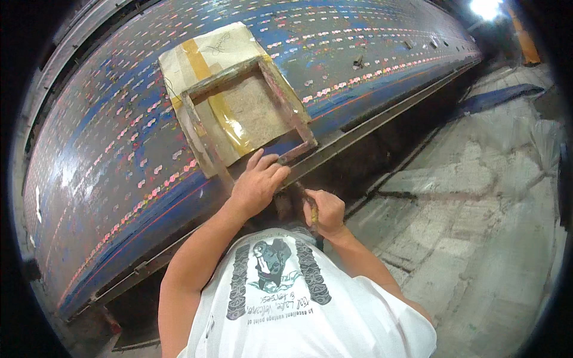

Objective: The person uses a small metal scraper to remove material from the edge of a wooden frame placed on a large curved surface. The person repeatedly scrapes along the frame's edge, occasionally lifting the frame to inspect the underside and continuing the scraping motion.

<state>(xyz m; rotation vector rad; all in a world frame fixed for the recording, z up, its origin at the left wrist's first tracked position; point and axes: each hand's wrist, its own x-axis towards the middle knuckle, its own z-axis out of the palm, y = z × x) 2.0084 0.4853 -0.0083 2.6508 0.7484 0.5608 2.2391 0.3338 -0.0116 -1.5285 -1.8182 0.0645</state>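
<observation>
An open wooden frame [286, 99], like a screen-printing frame without visible mesh, lies over a flattened cardboard piece [215, 44] patched with brown tape. Its near end reaches the table's front edge. My left hand [257, 183] grips the near rail, fingers curled over it. Lower right, beyond the table edge, my right hand [329, 212] is closed around a hand tool [314, 214] with a worn, yellowish handle. The tool's far end points up toward the near rail, close to my left hand. Its working end is too dark and blurred to identify.
The long printing table [121, 89] bears rows of small pink-and-white printed motifs and blue paint smears. A metal rail [385, 114] borders its near side. Small dark pieces [358, 61] sit farther along. Right of it lies a worn floor [447, 215] with a blue strip [503, 97].
</observation>
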